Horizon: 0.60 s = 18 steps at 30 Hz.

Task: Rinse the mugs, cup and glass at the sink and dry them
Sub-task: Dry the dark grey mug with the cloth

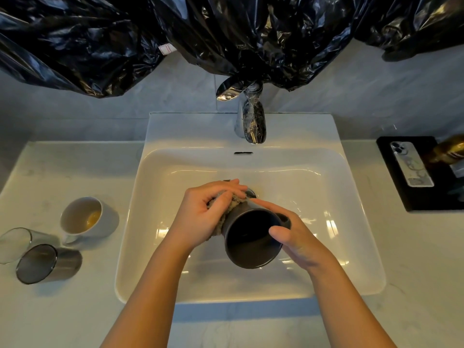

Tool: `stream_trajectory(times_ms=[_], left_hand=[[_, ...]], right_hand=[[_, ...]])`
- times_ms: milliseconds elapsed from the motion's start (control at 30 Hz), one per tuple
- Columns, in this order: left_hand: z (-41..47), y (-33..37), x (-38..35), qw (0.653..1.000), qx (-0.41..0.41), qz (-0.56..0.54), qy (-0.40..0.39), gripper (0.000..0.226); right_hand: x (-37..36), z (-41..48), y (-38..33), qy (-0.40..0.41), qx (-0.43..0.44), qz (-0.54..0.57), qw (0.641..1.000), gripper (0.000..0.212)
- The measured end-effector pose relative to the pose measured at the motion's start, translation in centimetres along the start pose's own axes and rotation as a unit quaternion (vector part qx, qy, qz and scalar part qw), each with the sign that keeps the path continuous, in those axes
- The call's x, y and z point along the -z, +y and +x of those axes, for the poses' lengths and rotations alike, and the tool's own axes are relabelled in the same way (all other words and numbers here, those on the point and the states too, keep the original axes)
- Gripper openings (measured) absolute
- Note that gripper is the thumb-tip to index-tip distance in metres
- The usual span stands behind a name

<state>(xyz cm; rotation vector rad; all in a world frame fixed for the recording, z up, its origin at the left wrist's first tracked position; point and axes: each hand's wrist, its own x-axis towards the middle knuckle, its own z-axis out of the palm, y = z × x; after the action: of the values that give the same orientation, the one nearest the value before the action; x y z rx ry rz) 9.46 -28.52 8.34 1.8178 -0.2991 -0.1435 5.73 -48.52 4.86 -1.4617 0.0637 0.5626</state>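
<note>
Over the white sink (351, 222) I hold a dark grey mug (247, 243) tilted, its mouth facing me. My right hand (298, 237) grips its rim and handle side. My left hand (208, 212) presses a beige cloth (232, 204) against the mug's outer wall. On the counter to the left lie a white mug (88, 218) with yellowish residue inside, a clear glass (15, 243) and a smoky grey cup (47, 263), all on their sides. No water runs from the chrome tap (251, 121).
Black plastic bags (226, 33) hang over the wall behind the tap. At the right, a black tray (394, 172) holds a phone (410, 163) and a brown bottle (449, 149). The pale counter (62, 310) surrounds the basin.
</note>
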Motion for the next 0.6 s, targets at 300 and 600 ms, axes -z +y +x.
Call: stream_trajectory(times_ms=[300, 600], left_hand=[[0.5, -0.6, -0.1, 0.995, 0.069, 0.039, -0.058, 0.03], [-1.9, -2.4, 0.1, 0.972, 0.187, -0.053, -0.134, 0.068]], right_hand=[[1.0, 0.1, -1.0, -0.024, -0.012, -0.102, 0.994, 0.069], [2.5, 0.5, -1.1, -0.019, -0.012, -0.114, 0.993, 0.071]])
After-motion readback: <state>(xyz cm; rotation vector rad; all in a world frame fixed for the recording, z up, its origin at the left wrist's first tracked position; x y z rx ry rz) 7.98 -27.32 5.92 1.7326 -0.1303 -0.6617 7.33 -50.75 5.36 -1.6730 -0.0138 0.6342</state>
